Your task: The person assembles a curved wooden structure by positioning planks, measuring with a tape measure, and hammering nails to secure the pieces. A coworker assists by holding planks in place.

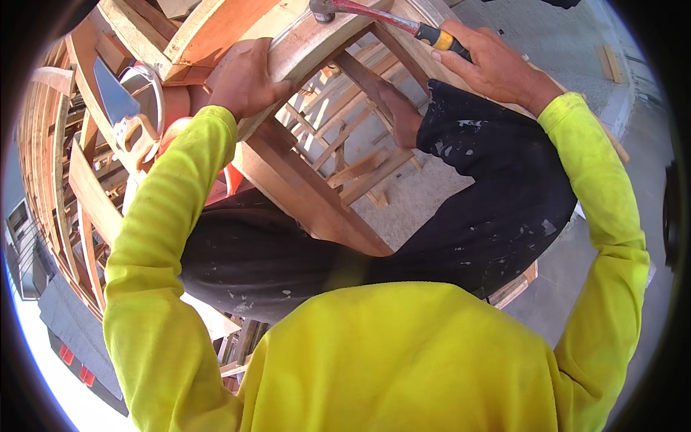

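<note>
Currently both hands busy with hammer work on wood. Left hand point(248, 78): fingers clamped over the near-left corner of the wooden frame point(309, 52), tips hidden behind the edge. Right hand point(495, 66): fingers closed round the black-and-yellow grip of the hammer point(381, 15), thumb along it. Red shaft runs left from the right fingers; head sits over the frame's pale top face, ahead and to the right of the left fingers. Touching or just above, can't tell. No nail made out under it.

Frame lies between the two sets of fingers; a long brown board point(317, 191) runs from under the left fingers back toward the body. Bare foot point(404, 122) shows in the frame's opening, left of the right fingers and nearer the body. Slatted wood point(353, 162) farther below, on the concrete floor point(403, 216). Handsaw point(119, 97), blue blade, well left of the left fingers.

Step in hand, my read: striking or lining up a strike. Next move seems to call for a firm left hold, head square to the wood, left fingers kept off the hammer's line. Main risk: a glancing blow toward those fingers.
</note>
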Motion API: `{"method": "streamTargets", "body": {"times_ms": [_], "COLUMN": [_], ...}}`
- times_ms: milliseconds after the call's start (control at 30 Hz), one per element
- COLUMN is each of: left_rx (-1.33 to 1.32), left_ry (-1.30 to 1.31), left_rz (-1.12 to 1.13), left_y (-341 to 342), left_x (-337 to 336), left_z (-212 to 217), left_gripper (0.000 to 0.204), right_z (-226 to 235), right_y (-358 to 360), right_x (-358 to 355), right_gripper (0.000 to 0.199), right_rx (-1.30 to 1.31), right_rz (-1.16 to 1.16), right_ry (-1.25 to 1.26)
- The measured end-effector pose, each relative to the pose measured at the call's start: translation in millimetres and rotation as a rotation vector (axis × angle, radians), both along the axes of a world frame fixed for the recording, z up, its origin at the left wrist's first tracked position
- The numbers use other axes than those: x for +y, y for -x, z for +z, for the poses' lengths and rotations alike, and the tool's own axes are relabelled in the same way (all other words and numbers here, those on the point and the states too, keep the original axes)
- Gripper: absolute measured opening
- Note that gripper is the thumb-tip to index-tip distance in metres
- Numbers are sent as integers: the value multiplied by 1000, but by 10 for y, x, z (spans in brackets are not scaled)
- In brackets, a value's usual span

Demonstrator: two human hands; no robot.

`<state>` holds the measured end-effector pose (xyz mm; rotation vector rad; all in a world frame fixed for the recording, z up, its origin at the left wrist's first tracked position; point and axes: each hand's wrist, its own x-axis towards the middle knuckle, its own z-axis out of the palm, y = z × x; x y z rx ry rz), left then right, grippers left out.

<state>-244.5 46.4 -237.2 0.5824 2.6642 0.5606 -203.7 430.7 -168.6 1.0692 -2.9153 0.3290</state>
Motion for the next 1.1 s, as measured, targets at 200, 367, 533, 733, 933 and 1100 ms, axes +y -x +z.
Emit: {"method": "streamTargets", "body": {"times_ms": [200, 367, 533, 733, 933, 1100], "left_rx": [44, 110, 19, 137, 108, 135], "left_ry": [103, 46, 24, 9, -46, -49], "left_rz": [-15, -21, -10, 12, -9, -12], "left_y": [-18, -13, 5, -28, -24, 6], "left_x": [-168, -1, -61, -54, -94, -57], "left_z": [-20, -81, 20, -48, -93, -67], "left_gripper": [70, 72, 72, 67, 65, 63], "right_z": [620, -466, -1424, -1955, -2033, -2065], "right_y": [-1186, -1552, -1131, -1208, -1172, -1146], "right_x": [-1289, -1952, -2289, -2692, -2460, -2518], "right_gripper": [27, 30, 27, 50, 50, 47], "right_rx": [-1379, -1440, -1310, -1596, -1452, -1471], "right_rz": [-799, -1183, -1328, -897, -1211, -1239], "right_ry": [1135, 1346, 1285, 883, 1275, 1382]}}
